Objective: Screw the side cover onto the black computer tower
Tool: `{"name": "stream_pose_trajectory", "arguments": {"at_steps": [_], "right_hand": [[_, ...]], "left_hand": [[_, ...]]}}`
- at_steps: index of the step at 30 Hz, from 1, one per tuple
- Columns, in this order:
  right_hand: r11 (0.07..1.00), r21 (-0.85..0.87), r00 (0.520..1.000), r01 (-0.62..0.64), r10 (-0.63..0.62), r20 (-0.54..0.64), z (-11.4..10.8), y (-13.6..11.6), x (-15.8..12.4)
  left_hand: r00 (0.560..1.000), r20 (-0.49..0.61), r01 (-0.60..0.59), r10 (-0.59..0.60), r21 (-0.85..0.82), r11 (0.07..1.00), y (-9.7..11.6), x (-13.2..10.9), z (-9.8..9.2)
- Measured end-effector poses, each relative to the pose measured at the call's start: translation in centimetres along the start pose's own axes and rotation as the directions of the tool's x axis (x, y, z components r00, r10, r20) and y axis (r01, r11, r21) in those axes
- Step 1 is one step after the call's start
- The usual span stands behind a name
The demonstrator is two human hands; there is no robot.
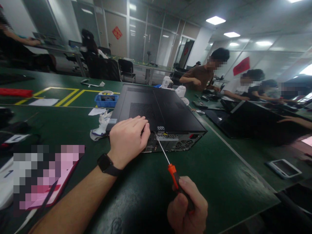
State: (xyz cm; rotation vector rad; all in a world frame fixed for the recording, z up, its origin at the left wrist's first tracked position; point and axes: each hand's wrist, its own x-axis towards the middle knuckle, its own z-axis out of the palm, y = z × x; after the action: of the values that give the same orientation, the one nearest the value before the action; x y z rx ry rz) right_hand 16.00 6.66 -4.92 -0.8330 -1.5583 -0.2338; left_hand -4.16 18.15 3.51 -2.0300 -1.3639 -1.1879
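Observation:
A black desktop computer case (161, 110) lies on its side on the green table (219, 175), its rear panel with ports and a fan grille facing me. My left hand (128, 138), a black watch on its wrist, rests palm down on the near top edge of the case, fingers together and flat. My right hand (186, 208) is closed around the handle of an orange and black screwdriver (168, 161). The screwdriver's thin shaft reaches up to the top rim of the rear panel, its tip touching there.
A blue bin (106, 100) and white gloves (101, 125) lie left of the case. Yellow tape lines (65, 97) mark the table. A phone-like device (284, 168) lies at right. Several people work at the far right and back left, beside other dark cases (246, 118).

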Motion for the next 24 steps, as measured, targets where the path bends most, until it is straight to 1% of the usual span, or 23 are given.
{"name": "stream_pose_trajectory", "arguments": {"at_steps": [3, 6, 12, 14, 17, 20, 22, 24], "right_hand": [[0.999, 0.053, 1.000, -0.012, 0.010, 0.029, 0.0, -0.3, 0.7], [0.998, 0.058, 0.999, -0.001, -0.002, 0.044, 0.0, -0.4, 1.0], [0.998, -0.063, 1.000, -0.023, 0.022, -0.010, -0.1, 0.4, -1.3], [0.999, -0.044, 0.999, -0.030, 0.029, -0.015, -0.1, 0.5, -1.6], [0.997, 0.056, 0.999, -0.043, 0.042, 0.014, 0.1, 0.4, -1.0], [0.990, 0.143, 1.000, -0.015, 0.013, 0.013, 0.2, 0.1, 0.0], [0.989, 0.148, 1.000, 0.009, -0.010, 0.004, 0.2, -0.1, 0.5], [0.994, 0.106, 1.000, 0.009, -0.010, 0.012, 0.2, -0.2, 0.7]], "left_hand": [[1.000, 0.008, 0.002, -0.002, 0.004, 1.000, 0.0, 0.0, 0.0], [1.000, 0.022, 0.005, -0.005, 0.001, 1.000, 0.0, 0.0, 0.0], [1.000, 0.020, 0.010, -0.010, -0.002, 1.000, 0.0, 0.0, 0.0], [1.000, 0.015, 0.010, -0.010, 0.001, 1.000, 0.1, 0.0, 0.0], [1.000, 0.013, 0.008, -0.008, -0.001, 1.000, 0.1, 0.0, -0.1], [1.000, 0.018, 0.009, -0.009, -0.006, 1.000, 0.0, 0.0, -0.1], [1.000, 0.021, 0.013, -0.013, -0.009, 1.000, 0.0, 0.0, -0.1], [1.000, 0.027, 0.016, -0.016, -0.013, 1.000, 0.1, 0.0, -0.1]]}}
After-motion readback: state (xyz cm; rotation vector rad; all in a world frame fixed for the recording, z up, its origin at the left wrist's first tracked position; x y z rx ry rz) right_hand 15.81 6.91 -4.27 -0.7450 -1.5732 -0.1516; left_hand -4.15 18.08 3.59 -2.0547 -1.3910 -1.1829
